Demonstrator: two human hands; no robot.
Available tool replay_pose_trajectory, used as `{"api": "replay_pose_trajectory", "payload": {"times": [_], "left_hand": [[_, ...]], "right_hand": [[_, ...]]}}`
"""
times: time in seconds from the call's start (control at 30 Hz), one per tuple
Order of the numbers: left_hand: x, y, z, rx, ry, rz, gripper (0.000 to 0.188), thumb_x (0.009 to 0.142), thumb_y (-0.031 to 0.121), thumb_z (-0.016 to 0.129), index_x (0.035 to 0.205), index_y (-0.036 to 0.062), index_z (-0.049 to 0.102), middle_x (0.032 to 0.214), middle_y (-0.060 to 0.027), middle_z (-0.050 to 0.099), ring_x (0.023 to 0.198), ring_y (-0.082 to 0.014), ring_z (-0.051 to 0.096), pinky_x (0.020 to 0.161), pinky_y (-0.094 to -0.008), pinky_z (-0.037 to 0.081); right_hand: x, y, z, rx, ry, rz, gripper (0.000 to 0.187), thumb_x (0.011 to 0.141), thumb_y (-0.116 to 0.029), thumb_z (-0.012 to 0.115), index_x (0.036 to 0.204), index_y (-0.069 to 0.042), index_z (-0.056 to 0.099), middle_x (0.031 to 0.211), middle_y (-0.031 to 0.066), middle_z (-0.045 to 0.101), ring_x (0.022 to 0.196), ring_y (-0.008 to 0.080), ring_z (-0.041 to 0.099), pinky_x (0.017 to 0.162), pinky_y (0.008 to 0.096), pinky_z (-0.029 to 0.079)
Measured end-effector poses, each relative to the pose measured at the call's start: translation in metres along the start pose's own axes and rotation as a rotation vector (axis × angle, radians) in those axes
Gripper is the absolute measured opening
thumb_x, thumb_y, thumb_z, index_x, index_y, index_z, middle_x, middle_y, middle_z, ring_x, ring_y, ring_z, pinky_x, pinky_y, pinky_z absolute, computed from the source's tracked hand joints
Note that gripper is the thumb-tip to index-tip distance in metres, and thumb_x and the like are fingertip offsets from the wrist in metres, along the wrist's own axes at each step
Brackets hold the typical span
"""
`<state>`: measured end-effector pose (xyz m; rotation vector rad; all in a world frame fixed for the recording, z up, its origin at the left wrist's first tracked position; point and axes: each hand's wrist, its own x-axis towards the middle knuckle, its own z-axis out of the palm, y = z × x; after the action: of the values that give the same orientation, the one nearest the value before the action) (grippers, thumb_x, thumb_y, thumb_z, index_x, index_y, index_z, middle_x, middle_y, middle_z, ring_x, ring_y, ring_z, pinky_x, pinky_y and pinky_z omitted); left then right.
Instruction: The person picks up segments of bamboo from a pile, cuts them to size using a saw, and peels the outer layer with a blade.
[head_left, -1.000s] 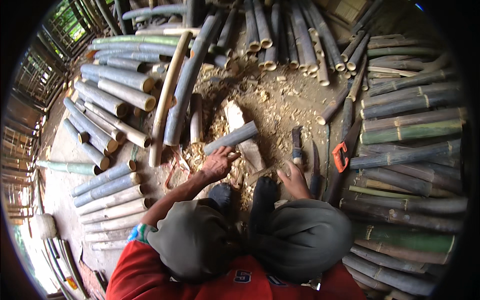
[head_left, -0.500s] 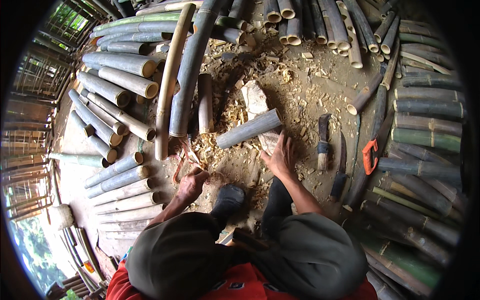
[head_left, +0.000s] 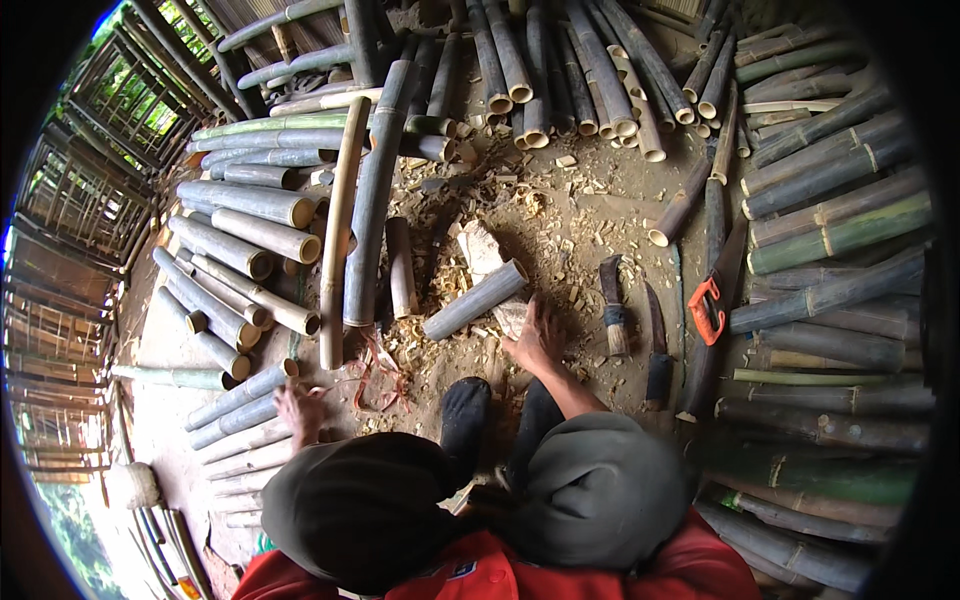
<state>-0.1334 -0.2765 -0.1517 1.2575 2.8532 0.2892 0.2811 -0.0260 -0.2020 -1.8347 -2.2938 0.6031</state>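
a: where is the short bamboo tube (head_left: 475, 300)?
b: across a pale wood block (head_left: 482, 248), among shavings (head_left: 440, 284); the right hand (head_left: 540, 345) is beside block and tube, grip spread.
a: and the left hand (head_left: 301, 412)?
b: by the ends of the cut tubes (head_left: 240, 402); it is blurred, so its grip cannot be told. reddish strips (head_left: 378, 362) lie between it and the short bamboo tube.
a: to the right?
b: two knives (head_left: 614, 322), then an orange handle (head_left: 706, 314).

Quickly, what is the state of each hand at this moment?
Left hand: blurred, by the bamboo tubes; grip cannot be told.
Right hand: open, fingers spread, by the pale wooden block.
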Motion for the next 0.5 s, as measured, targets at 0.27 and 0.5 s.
{"api": "replay_pose_trajectory", "payload": {"times": [0.27,0.5], "left_hand": [[0.015,0.252,0.002,-0.306,-0.334,0.465,0.112,0.067,0.018,0.095,0.16,0.0153,0.034,0.154,-0.0202,0.042,0.141,-0.04,0.041,0.122,-0.0528,0.036],[0.047,0.297,0.054,-0.752,-0.389,0.397,0.068,0.088,0.02,0.079,0.148,0.0133,0.048,0.131,-0.0178,0.059,0.119,-0.0279,0.06,0.095,-0.0414,0.055]], "right_hand": [[-0.004,-0.004,0.01,0.037,0.05,-0.032,0.12,0.075,-0.046,0.089,0.162,0.003,0.023,0.154,0.032,0.045,0.141,0.0478,0.047,0.112,0.0598,0.04],[-0.014,0.037,-0.001,0.485,-0.079,0.081,0.124,0.073,-0.037,0.093,0.161,0.007,0.018,0.161,0.0332,0.036,0.148,0.0471,0.039,0.121,0.0485,0.035]]}}
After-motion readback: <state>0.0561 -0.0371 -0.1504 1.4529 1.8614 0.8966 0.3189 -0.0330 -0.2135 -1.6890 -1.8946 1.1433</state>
